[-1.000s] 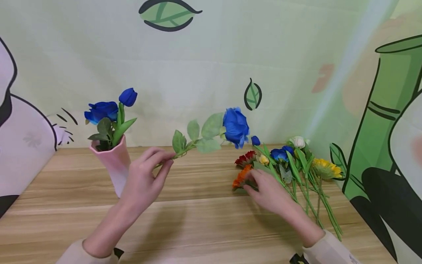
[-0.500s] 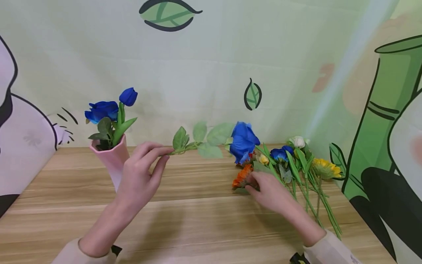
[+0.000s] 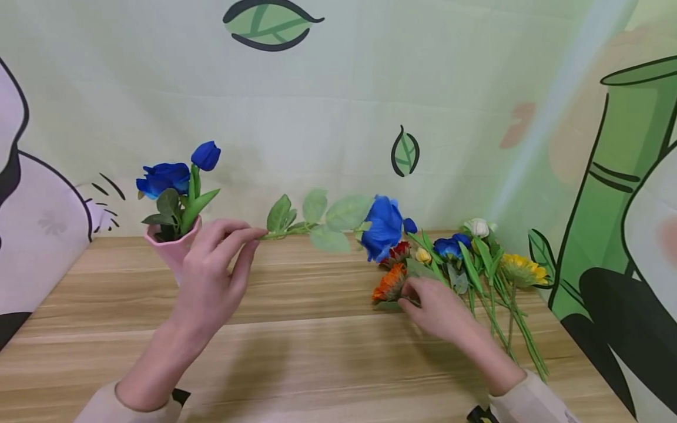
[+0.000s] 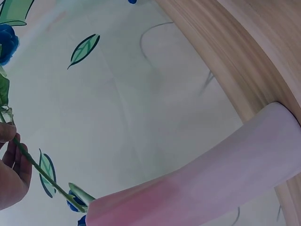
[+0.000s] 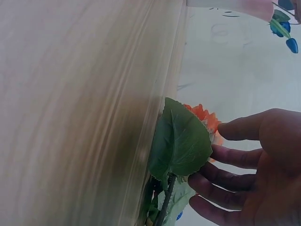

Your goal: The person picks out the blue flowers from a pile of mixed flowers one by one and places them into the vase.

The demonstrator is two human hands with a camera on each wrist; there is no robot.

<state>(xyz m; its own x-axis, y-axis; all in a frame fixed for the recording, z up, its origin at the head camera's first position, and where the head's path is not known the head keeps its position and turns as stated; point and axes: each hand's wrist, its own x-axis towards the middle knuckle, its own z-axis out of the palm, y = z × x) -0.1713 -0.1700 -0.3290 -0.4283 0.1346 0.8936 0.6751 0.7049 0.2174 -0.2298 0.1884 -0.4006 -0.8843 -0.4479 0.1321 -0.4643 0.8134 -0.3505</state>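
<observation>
My left hand (image 3: pixel 214 282) pinches the green stem of a blue rose (image 3: pixel 382 228), which lies nearly level in the air with its bloom to the right. In the left wrist view the stem (image 4: pixel 49 179) runs from the fingers towards the mouth of the pink vase (image 4: pixel 155 200). My right hand (image 3: pixel 439 308) is beside the orange flower (image 3: pixel 390 282); in the right wrist view its fingers are spread and relaxed against the flower's green leaf (image 5: pixel 181 141). A blue rose (image 3: pixel 165 179) and a blue tulip (image 3: pixel 206 155) stand in the vase.
On the right of the wooden table (image 3: pixel 328 352) lies a pile of flowers: a yellow one (image 3: pixel 522 270), a white one (image 3: pixel 478 227), a dark red one (image 3: pixel 398 252) and blue ones, with long green stems (image 3: pixel 534 346). A printed cloth (image 3: pixel 317 117) hangs behind.
My left hand has moved left and slightly up towards the vase, and the held rose has swung from slanting upwards to nearly level. My right hand has shifted only slightly.
</observation>
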